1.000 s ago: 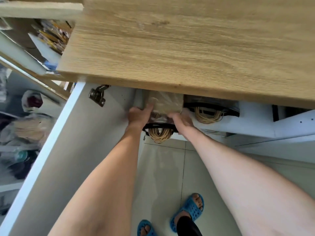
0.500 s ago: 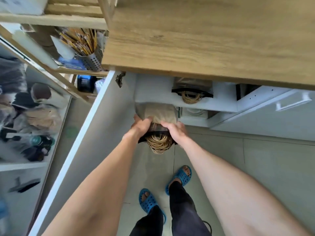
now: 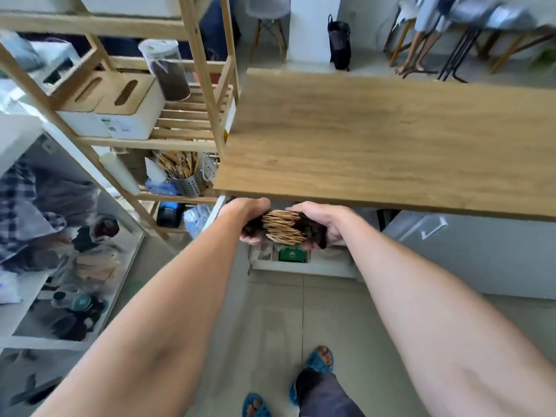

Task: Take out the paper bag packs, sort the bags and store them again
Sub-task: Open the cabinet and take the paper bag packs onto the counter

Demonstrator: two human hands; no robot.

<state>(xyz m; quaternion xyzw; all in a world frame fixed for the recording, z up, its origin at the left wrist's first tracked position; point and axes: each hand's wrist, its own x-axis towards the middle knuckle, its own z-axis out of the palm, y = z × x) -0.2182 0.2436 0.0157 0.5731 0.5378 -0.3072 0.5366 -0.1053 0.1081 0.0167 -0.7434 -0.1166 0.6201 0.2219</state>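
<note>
- So far, only an early step done: one pack of paper bags [image 3: 282,227] out of the cupboard, held in the air just under the front edge of the wooden counter [image 3: 391,145], at about twelve o'clock from the feet.
- Left hand [image 3: 251,216] curled round the pack's left end, right hand [image 3: 323,221] curled round its right end; both grips tight on the pack.
- Still left, by the look of it: setting the pack down, sorting the bags, storing them again. No sorted bags visible anywhere.
- Pack seen end-on: dark paper at both sides, a dense bunch of tan twisted-cord handles in the middle, rope-like and ridged.
- Counter at one o'clock: flat, matt, pale oak grain, bare on top.
- Below it, white smooth cupboard fronts [image 3: 451,254]; interior mostly hidden, contents hard to tell.
- Slatted wooden shelf rack [image 3: 207,94] at ten o'clock, with a perforated metal holder [image 3: 189,182] of pencils.
- Grey tiled floor underfoot; blue rubber sandals [image 3: 319,361] at six o'clock.
</note>
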